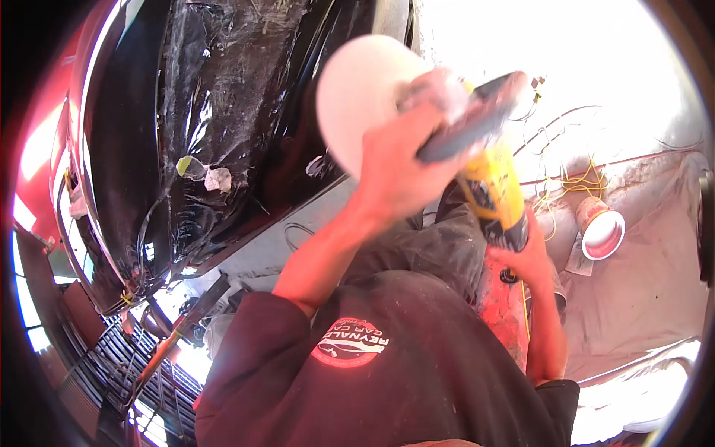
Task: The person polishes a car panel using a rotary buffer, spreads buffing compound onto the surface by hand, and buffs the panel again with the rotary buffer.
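My left hand [406, 160] is raised in front of me, its fingers blurred, closed at the edge of a round whitish sanding disc [350, 104]. Right beside that hand is the dark round backing pad [477, 123] of a yellow and black power sander [499, 182], seen nearly edge-on. My right hand [525, 257] is wrapped around the sander's rear end and holds it tilted, pad up. Whether the disc touches the pad is hidden by my left hand and the blur.
A car body panel under black plastic sheeting [223, 97] stands close on the left. A yellow cord [581, 182] and a round container with a white end [603, 235] lie on the right. Metal bars [160, 372] are at lower left, and a red object [503, 298] is beside my right arm.
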Demonstrator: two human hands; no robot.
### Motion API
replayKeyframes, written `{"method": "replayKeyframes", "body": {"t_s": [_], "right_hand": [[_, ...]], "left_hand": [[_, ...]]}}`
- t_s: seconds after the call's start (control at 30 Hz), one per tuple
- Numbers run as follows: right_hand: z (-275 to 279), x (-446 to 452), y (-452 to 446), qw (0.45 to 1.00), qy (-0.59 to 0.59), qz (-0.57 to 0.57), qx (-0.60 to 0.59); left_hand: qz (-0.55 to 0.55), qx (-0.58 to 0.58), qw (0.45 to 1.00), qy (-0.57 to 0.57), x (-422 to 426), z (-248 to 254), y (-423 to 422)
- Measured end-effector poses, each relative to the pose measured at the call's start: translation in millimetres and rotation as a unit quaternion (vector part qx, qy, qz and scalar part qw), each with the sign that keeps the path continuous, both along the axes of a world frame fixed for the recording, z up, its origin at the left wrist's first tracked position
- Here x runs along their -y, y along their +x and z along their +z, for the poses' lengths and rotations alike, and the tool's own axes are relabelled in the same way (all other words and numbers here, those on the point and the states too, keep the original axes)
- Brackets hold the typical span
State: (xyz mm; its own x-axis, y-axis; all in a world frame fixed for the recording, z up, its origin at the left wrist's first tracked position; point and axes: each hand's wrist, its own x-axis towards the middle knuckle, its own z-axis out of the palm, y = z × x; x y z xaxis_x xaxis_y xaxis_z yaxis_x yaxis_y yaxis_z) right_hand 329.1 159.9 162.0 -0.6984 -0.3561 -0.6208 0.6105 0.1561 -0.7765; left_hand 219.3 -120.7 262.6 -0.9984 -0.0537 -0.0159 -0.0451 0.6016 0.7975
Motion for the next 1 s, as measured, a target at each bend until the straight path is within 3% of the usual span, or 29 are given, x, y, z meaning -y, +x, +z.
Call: {"method": "replayKeyframes", "body": {"t_s": [0.07, 0.17, 0.23, 0.4, 0.57, 0.73, 0.8, 0.9, 1.0], "right_hand": [[13, -3, 15, 1.0, 0.003, 0.006, -0.009], [32, -1, 14, 0.999, 0.016, 0.046, 0.014], [33, -1, 8, 0.999, -0.002, 0.041, 0.017], [27, 6, -44, 0.992, 0.079, 0.04, -0.092], [18, 8, -73, 0.991, 0.093, 0.037, -0.091], [21, -6, -41, 0.991, 0.021, 0.064, -0.115], [28, -12, -29, 0.993, 0.013, 0.092, -0.077], [44, -13, -28, 0.991, 0.017, 0.127, -0.042], [36, -15, -37, 0.988, 0.021, 0.128, -0.083]], "left_hand": [[-0.079, -0.09, 0.992, -0.05, 13, 7, 28], [-0.076, -0.114, 0.99, -0.021, 19, 13, 50], [-0.056, -0.098, 0.993, -0.037, 19, 19, 43], [0.022, -0.117, 0.992, -0.038, 15, 14, -11], [0.061, -0.083, 0.994, 0.033, 12, 5, -42], [0.022, -0.122, 0.992, -0.017, 16, 18, 22], [-0.048, -0.155, 0.986, -0.023, 20, 26, 46], [-0.052, -0.125, 0.991, 0.015, 23, 30, 73], [-0.04, -0.142, 0.989, 0.01, 20, 31, 62]]}}
